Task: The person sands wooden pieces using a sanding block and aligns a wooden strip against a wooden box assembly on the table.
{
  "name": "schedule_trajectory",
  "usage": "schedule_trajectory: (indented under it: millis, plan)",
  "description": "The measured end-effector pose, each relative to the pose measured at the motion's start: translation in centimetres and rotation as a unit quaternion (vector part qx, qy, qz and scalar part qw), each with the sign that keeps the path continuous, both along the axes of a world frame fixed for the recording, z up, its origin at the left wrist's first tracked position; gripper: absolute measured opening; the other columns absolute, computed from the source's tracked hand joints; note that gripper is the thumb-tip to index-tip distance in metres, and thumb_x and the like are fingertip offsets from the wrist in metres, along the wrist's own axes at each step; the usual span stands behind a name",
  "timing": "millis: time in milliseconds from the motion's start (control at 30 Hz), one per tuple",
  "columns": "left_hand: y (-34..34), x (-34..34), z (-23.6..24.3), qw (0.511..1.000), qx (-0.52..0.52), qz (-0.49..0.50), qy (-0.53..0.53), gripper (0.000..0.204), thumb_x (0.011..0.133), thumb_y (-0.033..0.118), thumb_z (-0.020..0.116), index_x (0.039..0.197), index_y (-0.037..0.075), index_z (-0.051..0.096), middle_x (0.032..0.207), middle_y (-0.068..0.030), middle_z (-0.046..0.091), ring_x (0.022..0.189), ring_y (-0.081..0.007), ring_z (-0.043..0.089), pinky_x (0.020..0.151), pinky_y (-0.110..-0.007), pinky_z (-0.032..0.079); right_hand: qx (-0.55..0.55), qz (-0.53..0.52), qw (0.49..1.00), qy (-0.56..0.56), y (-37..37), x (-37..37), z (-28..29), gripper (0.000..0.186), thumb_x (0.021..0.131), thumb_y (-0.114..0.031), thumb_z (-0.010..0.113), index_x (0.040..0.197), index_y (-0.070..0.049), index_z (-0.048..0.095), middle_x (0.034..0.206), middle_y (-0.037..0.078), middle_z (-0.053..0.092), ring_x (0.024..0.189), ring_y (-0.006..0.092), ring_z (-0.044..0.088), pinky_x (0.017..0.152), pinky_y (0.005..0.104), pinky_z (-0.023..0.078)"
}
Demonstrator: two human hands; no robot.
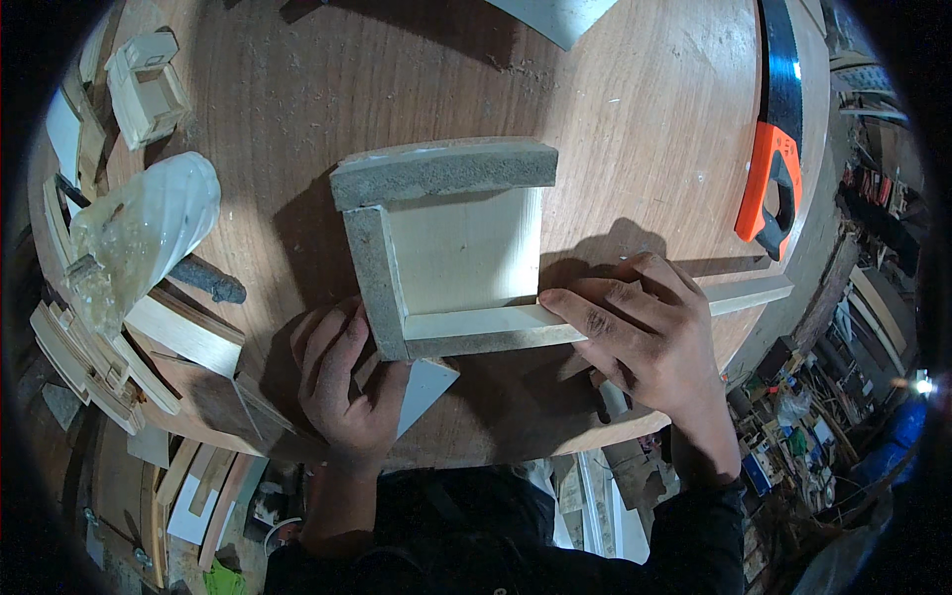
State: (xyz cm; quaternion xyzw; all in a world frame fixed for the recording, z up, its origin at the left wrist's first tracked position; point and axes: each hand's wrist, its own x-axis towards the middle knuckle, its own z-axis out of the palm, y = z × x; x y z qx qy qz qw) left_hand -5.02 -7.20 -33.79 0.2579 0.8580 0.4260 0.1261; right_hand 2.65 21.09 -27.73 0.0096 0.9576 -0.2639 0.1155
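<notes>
Both hands press on a three-sided board frame (436,248) lying near the front edge of a round wooden table (635,119); left hand (347,382) cups the frame's near-left corner, fingers curled against its outer face; right hand (645,332) lies flat, fingers together, on a long strip (595,322) forming the near side, which runs past the frame to the right; a small triangular offcut (426,392) lies just beside the left hand; an orange-handled saw (776,178) rests well apart at right; a clear plastic-wrapped bundle (144,233) sits at left.
</notes>
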Motion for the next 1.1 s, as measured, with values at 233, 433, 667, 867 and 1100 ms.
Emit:
schedule_trajectory:
  millis: [233,433,667,867,1100]
  plan:
    - [0.1,0.2,0.2,1.000,-0.021,-0.002,-0.003,0.055,0.080,0.010,0.080,0.129,0.004,0.058,0.123,-0.0163,0.063,0.118,-0.0341,0.054,0.097,-0.051,0.046,0.009,0.005,1.000,-0.013,0.0,0.1,0.1,0.031,0.083,-0.029,0.074,0.112,-0.019,0.075,0.092,-0.001,0.072,0.090,0.0183,0.060,0.073,0.0343,0.058]
    - [0.2,-0.2,0.3,1.000,-0.017,-0.008,-0.001,0.055,0.080,0.011,0.080,0.129,0.002,0.058,0.124,-0.0169,0.063,0.117,-0.0340,0.055,0.097,-0.052,0.045,0.005,0.016,1.000,-0.004,0.2,0.2,0.0,0.035,0.081,-0.028,0.076,0.115,-0.020,0.074,0.093,-0.001,0.072,0.090,0.0196,0.060,0.073,0.0349,0.058]
    - [-0.2,0.3,0.0,1.000,-0.016,-0.005,-0.002,0.055,0.081,0.014,0.080,0.130,0.003,0.058,0.125,-0.0165,0.062,0.117,-0.0339,0.054,0.097,-0.052,0.045,-0.011,0.000,1.000,0.011,0.0,0.2,-0.5,0.038,0.074,-0.026,0.076,0.111,-0.015,0.075,0.090,0.001,0.071,0.083,0.0219,0.062,0.076,0.0363,0.055]
    - [-0.8,0.6,0.0,0.999,-0.037,-0.006,-0.017,0.055,0.082,0.014,0.079,0.131,0.003,0.057,0.126,-0.0168,0.061,0.118,-0.0341,0.054,0.099,-0.053,0.043,-0.020,-0.004,1.000,0.021,0.0,0.4,-0.7,0.038,0.074,-0.025,0.076,0.110,-0.015,0.075,0.089,0.001,0.071,0.084,0.0220,0.063,0.077,0.0366,0.056]
    - [-0.2,0.3,-0.1,1.000,-0.011,-0.010,-0.013,0.054,0.082,0.013,0.079,0.131,0.003,0.057,0.126,-0.0168,0.061,0.120,-0.0343,0.053,0.099,-0.054,0.043,-0.010,-0.003,1.000,0.009,0.1,0.5,-0.6,0.031,0.082,-0.028,0.075,0.112,-0.018,0.074,0.091,-0.001,0.074,0.088,0.0194,0.062,0.072,0.0345,0.058]
